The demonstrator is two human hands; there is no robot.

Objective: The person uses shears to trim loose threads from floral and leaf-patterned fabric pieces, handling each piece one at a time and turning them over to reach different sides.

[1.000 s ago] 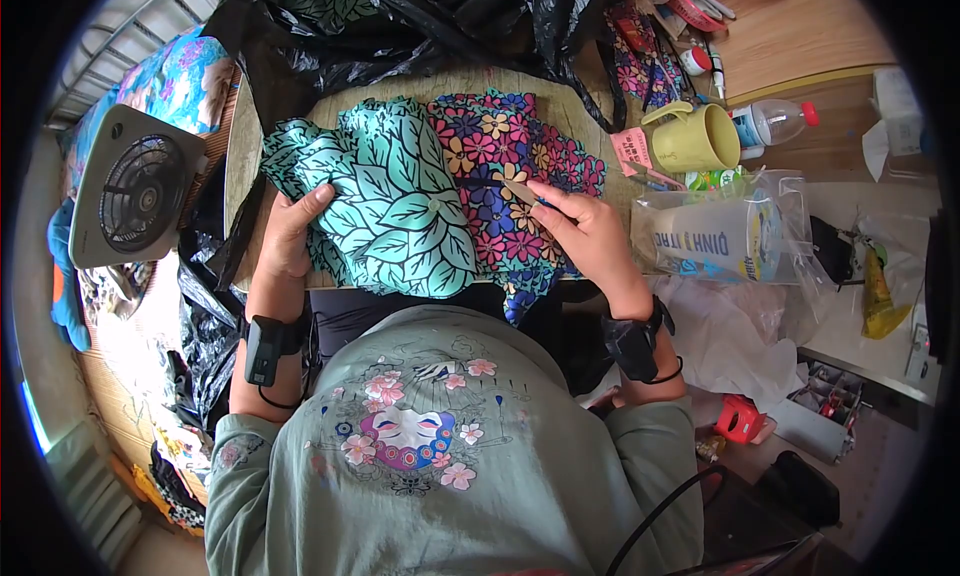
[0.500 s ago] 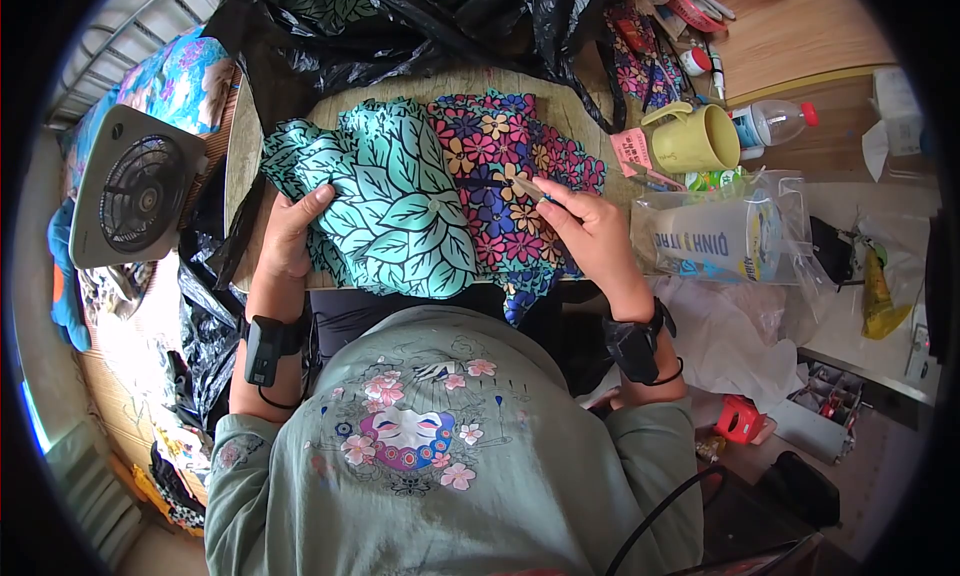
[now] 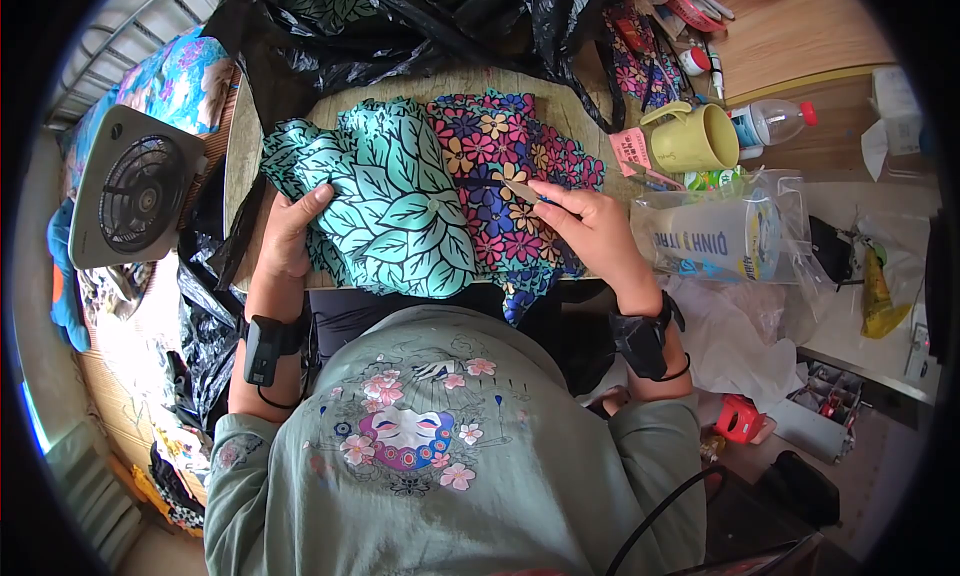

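Note:
Folded cloth with mint-green leaves and black outlines lies in front of me, its edges cut in a leafy zigzag. My left hand grips its left edge, thumb on top and fingers underneath. Joined or overlapping on the right is a dark cloth printed with pink, orange and purple flowers. Over this floral part, my right hand pinches a small, pale, pointed blade-like tool; I cannot tell its exact kind. A thin dark strip runs leftward from near the tool's tip across the flowers.
The cloth rests on a wooden table, with black plastic bags along its far side. A fan stands left. To the right are a yellow mug, a bottle and a clear bag holding a cup.
My right hand has shifted slightly to the right, and the tool's angle has changed a little. My left hand and the cloth stay nearly still.

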